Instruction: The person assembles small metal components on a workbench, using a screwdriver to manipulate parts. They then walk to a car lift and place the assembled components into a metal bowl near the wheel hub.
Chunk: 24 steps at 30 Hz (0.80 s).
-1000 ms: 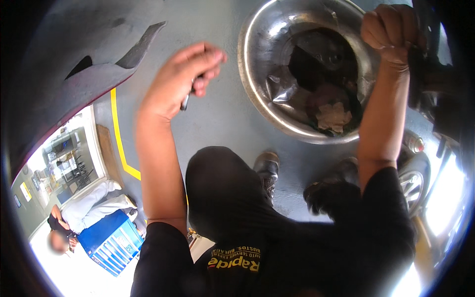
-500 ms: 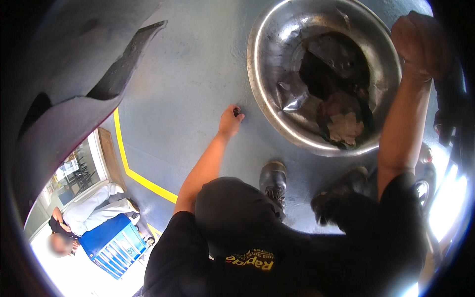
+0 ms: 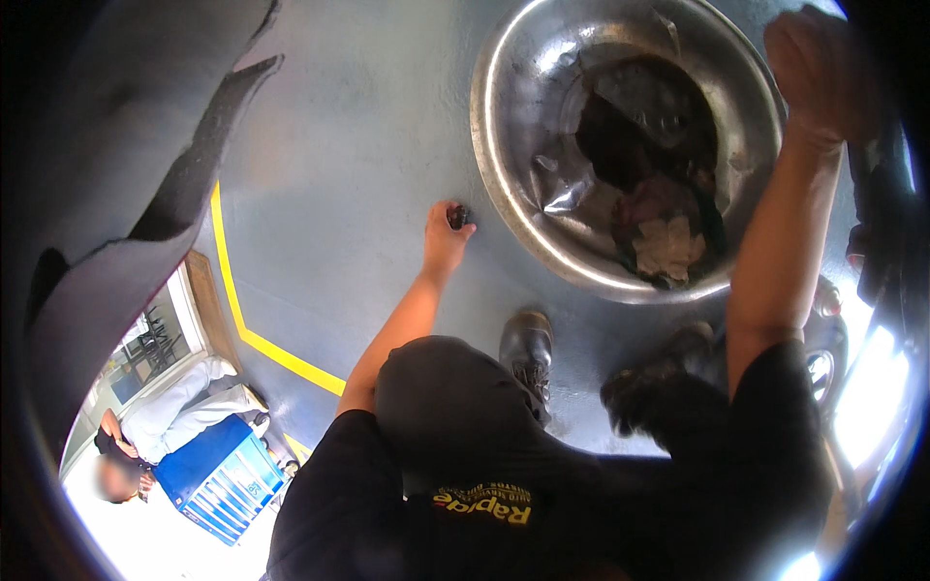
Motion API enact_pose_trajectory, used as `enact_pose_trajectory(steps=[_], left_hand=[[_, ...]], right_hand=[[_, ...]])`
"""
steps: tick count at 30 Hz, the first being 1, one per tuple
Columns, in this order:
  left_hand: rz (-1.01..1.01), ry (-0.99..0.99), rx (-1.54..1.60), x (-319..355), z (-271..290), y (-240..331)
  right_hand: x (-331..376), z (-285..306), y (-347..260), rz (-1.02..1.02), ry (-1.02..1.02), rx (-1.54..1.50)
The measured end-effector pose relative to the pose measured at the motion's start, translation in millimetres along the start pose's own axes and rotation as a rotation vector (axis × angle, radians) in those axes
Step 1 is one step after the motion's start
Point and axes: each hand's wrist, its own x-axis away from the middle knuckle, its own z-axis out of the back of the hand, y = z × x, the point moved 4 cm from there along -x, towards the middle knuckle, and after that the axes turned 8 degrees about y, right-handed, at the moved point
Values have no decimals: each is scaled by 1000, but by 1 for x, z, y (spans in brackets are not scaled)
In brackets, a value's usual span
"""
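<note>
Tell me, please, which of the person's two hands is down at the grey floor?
The left hand, reaching down beside the metal basin with a small dark object at its fingertips; the right hand is raised beyond the basin's far rim.

2 hands show: the left hand (image 3: 444, 242) low at the floor with 1 small dark object (image 3: 458, 216), and the right hand (image 3: 809, 68) far right. There is 1 large metal basin (image 3: 504, 174), 2 dark boots (image 3: 528, 353), 1 blue crate (image 3: 221, 479) and 1 other person (image 3: 155, 431), near left.
</note>
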Motion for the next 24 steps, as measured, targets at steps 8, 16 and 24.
enact_pose_trajectory(steps=[8,16,24], left_hand=[[13,-44,150,3,23,-24],[-48,-26,113,5,28,-23],[-15,120,60,3,50,-20]], right_hand=[[-4,0,6,-3,-32,-22],[-2,-7,11,-50,-58,-31],[-10,-13,21,-93,-113,-64]])
